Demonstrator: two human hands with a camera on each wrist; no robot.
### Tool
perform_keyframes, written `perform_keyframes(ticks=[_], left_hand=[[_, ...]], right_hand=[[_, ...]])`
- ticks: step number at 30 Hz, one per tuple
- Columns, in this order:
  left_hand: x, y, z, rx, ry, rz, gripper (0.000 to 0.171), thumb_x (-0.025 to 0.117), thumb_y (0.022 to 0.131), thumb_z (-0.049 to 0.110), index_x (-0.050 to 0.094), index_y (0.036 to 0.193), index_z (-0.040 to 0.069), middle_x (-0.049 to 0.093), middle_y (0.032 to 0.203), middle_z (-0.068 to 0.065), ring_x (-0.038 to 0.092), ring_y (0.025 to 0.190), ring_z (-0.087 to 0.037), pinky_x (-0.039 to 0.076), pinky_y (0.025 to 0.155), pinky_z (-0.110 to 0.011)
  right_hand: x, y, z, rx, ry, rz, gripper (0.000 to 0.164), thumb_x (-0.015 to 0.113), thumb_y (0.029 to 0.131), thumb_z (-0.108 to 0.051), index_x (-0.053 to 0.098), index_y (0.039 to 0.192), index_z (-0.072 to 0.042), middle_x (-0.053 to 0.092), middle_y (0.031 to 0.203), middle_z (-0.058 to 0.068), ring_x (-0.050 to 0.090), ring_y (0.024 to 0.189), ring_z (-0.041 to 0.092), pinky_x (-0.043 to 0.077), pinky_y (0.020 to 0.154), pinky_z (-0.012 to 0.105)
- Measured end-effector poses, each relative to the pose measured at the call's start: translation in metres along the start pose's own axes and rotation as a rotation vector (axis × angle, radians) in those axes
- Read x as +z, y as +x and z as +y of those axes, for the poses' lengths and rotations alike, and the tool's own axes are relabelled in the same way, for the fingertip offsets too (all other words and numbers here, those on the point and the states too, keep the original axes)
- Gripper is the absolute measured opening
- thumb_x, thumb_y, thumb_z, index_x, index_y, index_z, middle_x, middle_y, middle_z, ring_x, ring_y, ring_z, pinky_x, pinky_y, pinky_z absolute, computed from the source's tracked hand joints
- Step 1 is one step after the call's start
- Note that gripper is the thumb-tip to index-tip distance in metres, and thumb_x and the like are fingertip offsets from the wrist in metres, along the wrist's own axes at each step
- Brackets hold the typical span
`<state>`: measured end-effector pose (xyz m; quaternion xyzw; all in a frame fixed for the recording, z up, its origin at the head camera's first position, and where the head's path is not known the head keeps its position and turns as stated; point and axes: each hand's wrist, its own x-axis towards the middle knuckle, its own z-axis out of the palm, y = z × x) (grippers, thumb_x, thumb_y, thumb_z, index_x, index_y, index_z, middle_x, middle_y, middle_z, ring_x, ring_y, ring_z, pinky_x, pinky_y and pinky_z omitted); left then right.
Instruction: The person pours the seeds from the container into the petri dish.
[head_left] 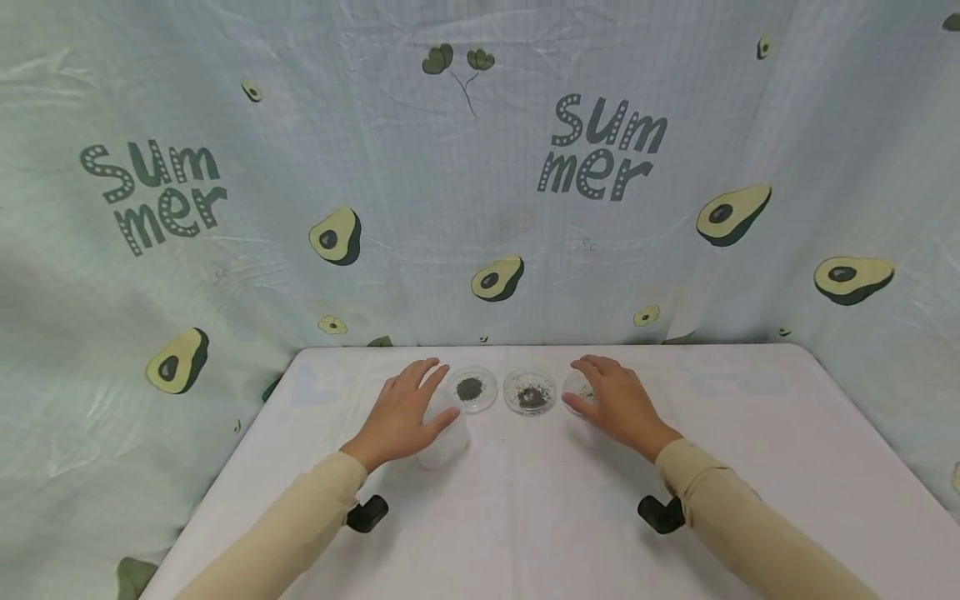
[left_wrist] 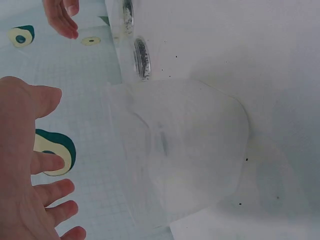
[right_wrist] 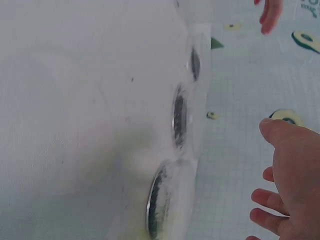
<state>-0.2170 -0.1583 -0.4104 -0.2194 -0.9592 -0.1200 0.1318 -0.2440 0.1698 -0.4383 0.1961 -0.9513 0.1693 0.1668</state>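
Observation:
My left hand (head_left: pixel 402 414) hovers with spread fingers above a translucent plastic cup (head_left: pixel 444 448). In the left wrist view the cup (left_wrist: pixel 195 155) stands on the table, apart from the fingers. My right hand (head_left: pixel 618 404) is held over a clear petri dish (head_left: pixel 576 385), partly hiding it. Its contents look dark and bitty in the right wrist view. To its left, a middle petri dish (head_left: pixel 530 377) contains scattered dark flakes. Beside the cup, another petri dish (head_left: pixel 472 373) has a small dark heap in it. Neither hand holds anything.
A white table (head_left: pixel 517 517) lies under both arms, with several dark specks on it. Behind it hangs a pale cloth (head_left: pixel 420 167) printed with avocados and lettering. A black wrist device (head_left: pixel 367 514) is on the left arm, another black device (head_left: pixel 662 514) on the right.

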Motion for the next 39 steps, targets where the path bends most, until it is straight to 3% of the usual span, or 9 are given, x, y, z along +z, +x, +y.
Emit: perform_keyframes(ticks=[6, 15, 24, 39], left_hand=[[-0.002, 0.009, 0.01, 0.038, 0.08, 0.007, 0.07, 0.056, 0.094, 0.046, 0.037, 0.148, 0.006, 0.033, 0.155, -0.017, 0.031, 0.143, -0.037, 0.031, 0.111, -0.058], [0.001, 0.019, 0.022, 0.095, 0.16, 0.046, 0.073, 0.051, 0.093, 0.054, 0.035, 0.15, 0.011, 0.03, 0.158, -0.013, 0.029, 0.145, -0.035, 0.027, 0.115, -0.057], [0.004, 0.023, 0.029, 0.126, 0.19, 0.079, 0.075, 0.053, 0.091, 0.057, 0.035, 0.151, 0.016, 0.032, 0.157, -0.011, 0.028, 0.146, -0.034, 0.025, 0.115, -0.058], [0.004, 0.028, 0.037, 0.127, 0.177, 0.072, 0.076, 0.05, 0.091, 0.06, 0.034, 0.151, 0.017, 0.03, 0.158, -0.01, 0.028, 0.146, -0.033, 0.025, 0.115, -0.058]], right_hand=[[-0.005, -0.004, -0.016, -0.066, -0.029, -0.012, 0.066, 0.066, 0.089, -0.041, 0.047, 0.142, -0.006, 0.05, 0.143, 0.017, 0.05, 0.13, 0.035, 0.041, 0.102, 0.057], [-0.01, -0.005, -0.033, -0.121, -0.048, 0.006, 0.067, 0.066, 0.088, -0.044, 0.048, 0.142, -0.008, 0.047, 0.145, 0.016, 0.048, 0.132, 0.034, 0.041, 0.102, 0.057], [-0.01, -0.004, -0.038, -0.103, -0.073, -0.055, 0.069, 0.061, 0.091, -0.049, 0.044, 0.146, -0.011, 0.038, 0.153, 0.016, 0.036, 0.141, 0.035, 0.035, 0.107, 0.059], [-0.012, -0.004, -0.042, -0.112, -0.068, -0.039, 0.071, 0.06, 0.091, -0.05, 0.042, 0.147, -0.011, 0.04, 0.151, 0.018, 0.035, 0.142, 0.037, 0.035, 0.108, 0.06]])
